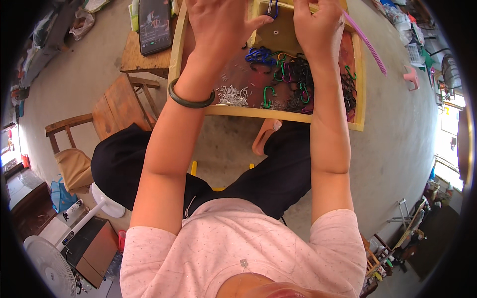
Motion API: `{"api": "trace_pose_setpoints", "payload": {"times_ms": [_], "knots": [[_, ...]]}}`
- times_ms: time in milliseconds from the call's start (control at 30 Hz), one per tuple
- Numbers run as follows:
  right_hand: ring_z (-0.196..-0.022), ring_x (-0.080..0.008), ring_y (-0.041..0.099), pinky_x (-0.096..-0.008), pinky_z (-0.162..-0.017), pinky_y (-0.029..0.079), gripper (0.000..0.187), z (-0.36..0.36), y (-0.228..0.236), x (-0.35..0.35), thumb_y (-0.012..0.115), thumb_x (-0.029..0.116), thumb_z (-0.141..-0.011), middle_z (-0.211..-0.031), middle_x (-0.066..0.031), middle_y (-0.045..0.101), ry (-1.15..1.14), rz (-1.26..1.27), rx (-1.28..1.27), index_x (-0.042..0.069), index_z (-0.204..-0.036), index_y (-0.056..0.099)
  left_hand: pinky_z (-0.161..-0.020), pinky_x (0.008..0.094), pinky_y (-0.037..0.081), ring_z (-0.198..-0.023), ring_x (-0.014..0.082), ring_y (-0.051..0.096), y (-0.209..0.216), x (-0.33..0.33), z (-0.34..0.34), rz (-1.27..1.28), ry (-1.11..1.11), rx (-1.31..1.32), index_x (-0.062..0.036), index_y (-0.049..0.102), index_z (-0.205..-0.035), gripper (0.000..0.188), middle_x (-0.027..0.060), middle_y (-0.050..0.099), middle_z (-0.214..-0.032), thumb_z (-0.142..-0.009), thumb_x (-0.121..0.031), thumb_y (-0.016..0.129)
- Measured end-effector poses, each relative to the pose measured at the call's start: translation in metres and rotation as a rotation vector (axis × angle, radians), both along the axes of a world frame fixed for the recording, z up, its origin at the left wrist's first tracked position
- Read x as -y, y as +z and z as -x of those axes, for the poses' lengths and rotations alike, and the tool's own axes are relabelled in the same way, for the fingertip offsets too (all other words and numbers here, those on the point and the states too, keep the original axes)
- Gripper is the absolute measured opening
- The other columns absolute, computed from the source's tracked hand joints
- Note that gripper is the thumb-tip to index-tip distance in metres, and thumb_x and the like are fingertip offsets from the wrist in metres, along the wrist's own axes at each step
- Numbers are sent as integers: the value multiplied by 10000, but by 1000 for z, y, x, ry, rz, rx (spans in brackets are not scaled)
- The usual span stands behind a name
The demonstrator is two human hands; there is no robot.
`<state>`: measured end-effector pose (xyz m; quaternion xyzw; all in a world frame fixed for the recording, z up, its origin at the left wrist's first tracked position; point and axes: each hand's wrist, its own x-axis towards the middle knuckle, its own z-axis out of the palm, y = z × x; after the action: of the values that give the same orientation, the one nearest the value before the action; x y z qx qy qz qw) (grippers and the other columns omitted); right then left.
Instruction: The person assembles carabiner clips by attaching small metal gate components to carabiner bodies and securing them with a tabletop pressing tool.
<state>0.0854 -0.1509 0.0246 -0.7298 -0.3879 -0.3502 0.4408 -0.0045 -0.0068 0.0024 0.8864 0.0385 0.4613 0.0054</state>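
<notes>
At the top edge, over a shallow yellow-rimmed wooden tray (258,113), are both my hands. My left hand (218,20) has its thumb stretched toward a blue carabiner (276,9); its other fingers are cut off or hidden. Beside it, my right hand (319,30) has curled fingers pressed together, and what they hold is hidden. A purple coiled strap (366,43) extends from beside the right hand past the tray's side. Below the hands lie a green carabiner (269,97), a pile of mixed carabiners (298,74) and many small silver pins (232,96).
A phone (155,27) leans on a wooden stool (144,59) left of the tray. Nearer is a wooden chair (117,111). A white fan (52,268) stands at the lower left. Far right, a small pink stool (411,77) is on the floor. My legs are under the tray.
</notes>
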Motion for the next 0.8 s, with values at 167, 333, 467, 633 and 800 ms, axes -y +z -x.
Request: {"api": "trace_pose_setpoints", "payload": {"times_ms": [167,333,467,633,800], "knots": [[-815,-397,719,-471,-729,556,150,20,8,5,636,90,-930,-875,-216,724,-106,414,-228,18,-1021,730,-1198,547,257,-1491,378,316,-7,4,-2,203,-29,-107,-82,466,-1467,958,155,434,-1509,-673,-394,902],[-726,-351,727,-435,-670,561,142,22,23,17,606,78,-944,-780,-215,707,-45,326,-418,3,-1012,705,-1131,502,349,-1363,345,449,-11,-1,-3,176,-69,-106,-55,555,-1343,755,163,516,-1419,-719,-313,891],[-678,-170,706,-314,-627,546,137,26,31,27,627,57,-967,-755,-115,708,233,226,-846,-35,-1049,687,-632,308,514,-659,131,653,-4,-1,-7,109,-421,96,-42,720,-860,239,43,706,-748,-902,-263,800],[-698,-119,682,-273,-631,534,186,32,45,39,641,65,-982,-783,-76,709,258,209,-859,-59,-1113,683,-715,313,545,-797,203,733,-8,-8,30,663,-240,-292,-66,768,-1007,218,64,770,-888,-895,-251,788],[-707,-130,692,-263,-662,533,220,48,56,36,666,76,-961,-777,-83,709,231,278,-800,-38,-1145,706,-736,294,564,-793,153,738,0,-72,21,506,92,-494,-77,775,-1073,299,87,774,-846,-914,-331,766]]}}
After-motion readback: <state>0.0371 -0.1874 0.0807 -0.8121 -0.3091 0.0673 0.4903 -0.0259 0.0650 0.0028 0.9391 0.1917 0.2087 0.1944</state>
